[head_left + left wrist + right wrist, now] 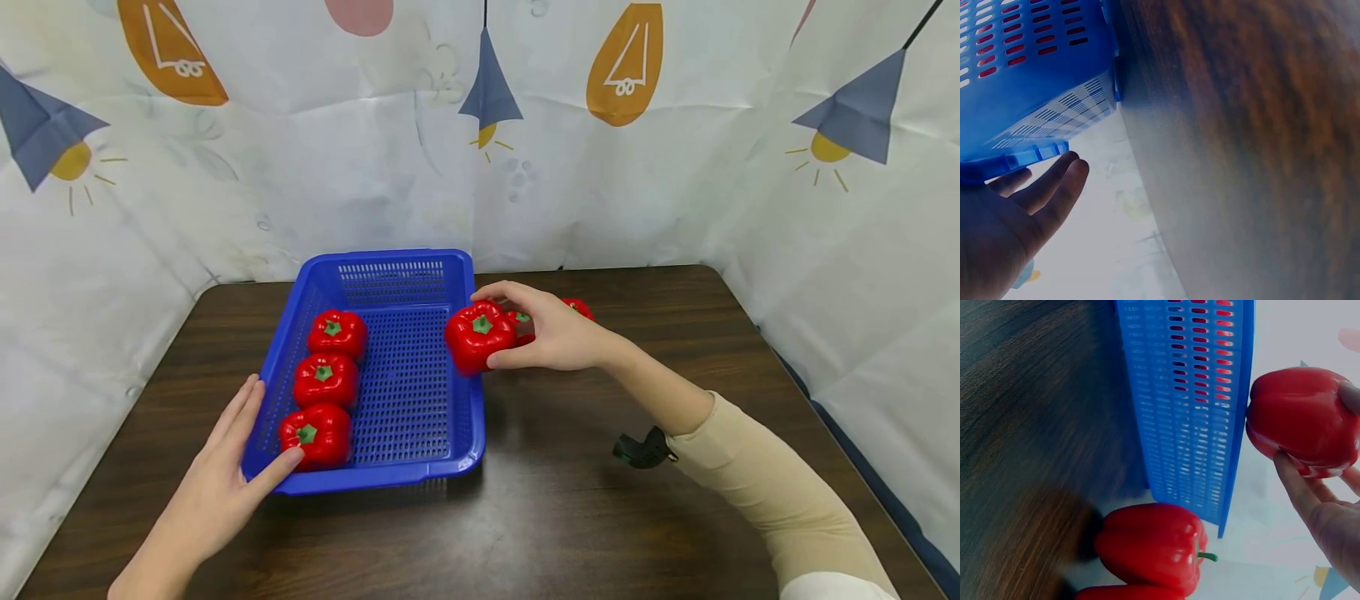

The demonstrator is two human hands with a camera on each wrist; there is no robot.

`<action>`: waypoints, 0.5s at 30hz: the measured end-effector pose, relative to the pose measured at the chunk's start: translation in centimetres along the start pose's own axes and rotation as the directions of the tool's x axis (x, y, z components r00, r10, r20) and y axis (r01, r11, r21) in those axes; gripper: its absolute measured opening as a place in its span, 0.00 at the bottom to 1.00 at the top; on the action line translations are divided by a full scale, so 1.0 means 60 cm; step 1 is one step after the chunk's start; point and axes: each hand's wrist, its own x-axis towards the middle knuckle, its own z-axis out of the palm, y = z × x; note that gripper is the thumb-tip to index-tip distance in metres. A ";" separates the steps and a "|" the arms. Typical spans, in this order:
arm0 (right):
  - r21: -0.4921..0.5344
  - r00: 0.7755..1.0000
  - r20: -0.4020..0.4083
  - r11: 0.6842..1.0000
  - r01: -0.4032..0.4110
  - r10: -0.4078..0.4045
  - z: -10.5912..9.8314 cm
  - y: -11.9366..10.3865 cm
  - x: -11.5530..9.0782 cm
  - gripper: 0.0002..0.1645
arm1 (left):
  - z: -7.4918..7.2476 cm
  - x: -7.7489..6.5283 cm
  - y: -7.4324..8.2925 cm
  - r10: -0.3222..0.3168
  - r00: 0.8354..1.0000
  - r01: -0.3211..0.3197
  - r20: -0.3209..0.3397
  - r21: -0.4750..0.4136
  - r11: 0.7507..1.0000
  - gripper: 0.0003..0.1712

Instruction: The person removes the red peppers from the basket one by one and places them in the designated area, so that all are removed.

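1. Currently, the held red bell pepper (pixel 474 348) is at the right rim of the blue basket (pixel 375 477), raised above that edge; whether it touches the rim I cannot tell.
2. It looks glossy, plump and lobed, its short green stem facing up.
3. The right hand (pixel 549 330) grasps it between thumb and fingers. The step in hand seems to be carrying it over the rim; the next move probably calls for lowering it onto the bare mesh floor, then letting go.
4. Three seated peppers (pixel 326 382) form a column along the basket's left side.
5. The left hand (pixel 213 487) grasps nothing, its fingers extended along the left rim, apparently steadying it.
6. Right of the basket, at least two loose peppers (pixel 1147 545) sit on the tabletop (pixel 525 508), partly hidden behind the right hand in the head view.
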 end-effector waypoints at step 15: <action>0.005 0.999 -0.022 1.000 -0.024 0.024 -0.009 0.010 -0.008 0.40 | 0.000 -0.001 0.002 -0.006 1.000 0.006 -0.005 -0.001 1.000 0.55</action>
